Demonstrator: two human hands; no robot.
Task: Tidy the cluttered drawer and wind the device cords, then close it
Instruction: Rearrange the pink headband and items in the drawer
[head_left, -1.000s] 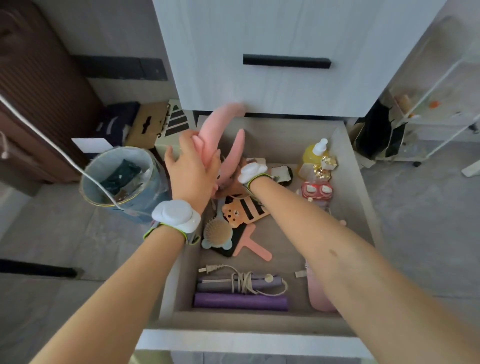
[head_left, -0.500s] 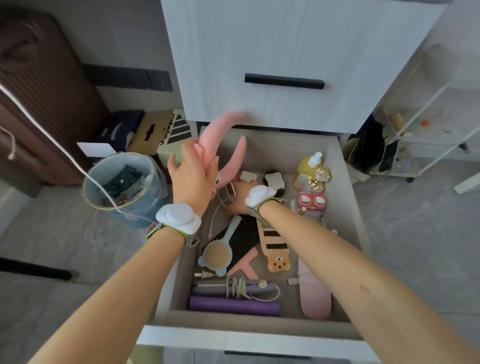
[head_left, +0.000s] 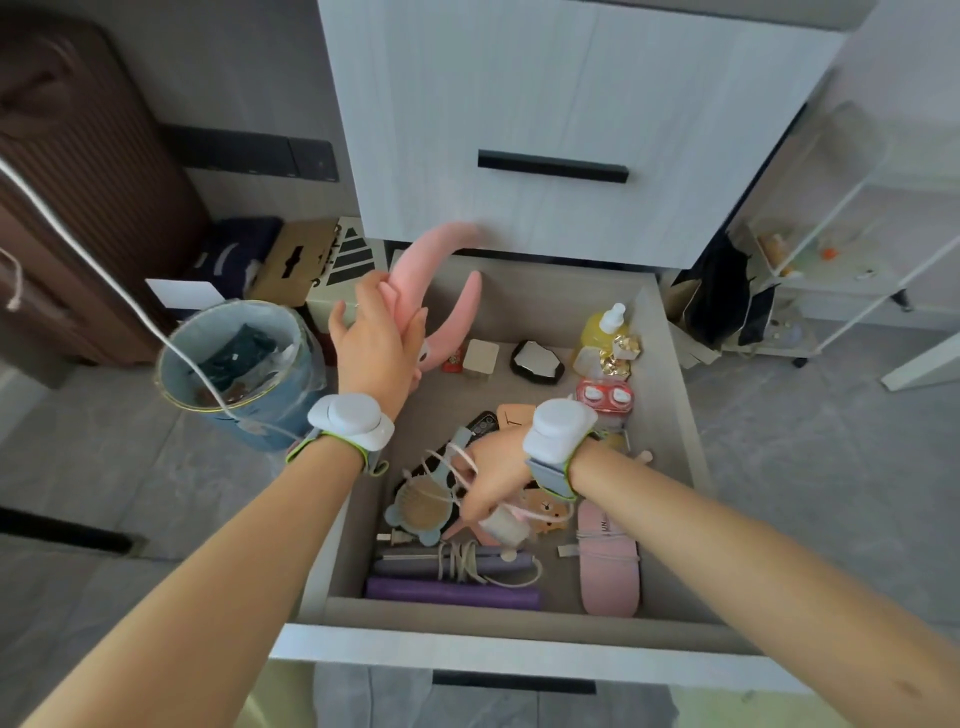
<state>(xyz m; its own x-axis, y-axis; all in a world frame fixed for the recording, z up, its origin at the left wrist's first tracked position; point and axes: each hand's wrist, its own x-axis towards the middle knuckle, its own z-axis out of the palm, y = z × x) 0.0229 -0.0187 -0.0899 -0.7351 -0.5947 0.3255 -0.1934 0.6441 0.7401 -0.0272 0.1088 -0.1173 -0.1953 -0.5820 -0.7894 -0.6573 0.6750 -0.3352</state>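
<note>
Drawer (head_left: 670, 447) open, cluttered. Your left hand (head_left: 374, 343) grips the pink curved device (head_left: 415, 260), held up over the back-left corner, tips toward the cabinet front. Your right hand (head_left: 493, 478) sits mid-drawer, just beside the hairbrush (head_left: 418, 506), fingers curled round a loose white cord (head_left: 439, 457). Purple styler (head_left: 452, 595), its cord bundled, lies along the front wall.

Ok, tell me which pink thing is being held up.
The curved pink device, gripped by the left hand over the drawer's back left. The flat pink case lies on the drawer floor, front right.
</note>
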